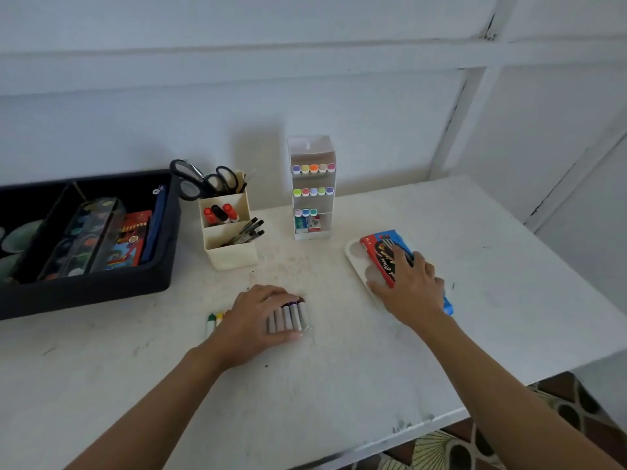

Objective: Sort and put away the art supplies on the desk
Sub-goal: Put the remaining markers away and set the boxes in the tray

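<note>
A row of white-bodied markers [290,317] lies on the white desk near its middle. My left hand [255,320] rests flat over them, and green and yellow marker tips [213,320] stick out at its left. To the right, a red and blue box [382,250] lies on a white paint palette [355,253]. My right hand [409,286] is laid over the box's near end with fingers curled on it.
A black tray [101,296] at the left holds watercolour sets, a red pencil box and a blue pouch. A cream holder [230,247] carries scissors, markers and pens. A white tiered marker stand [312,195] stands by the wall. The desk's front edge runs at lower right.
</note>
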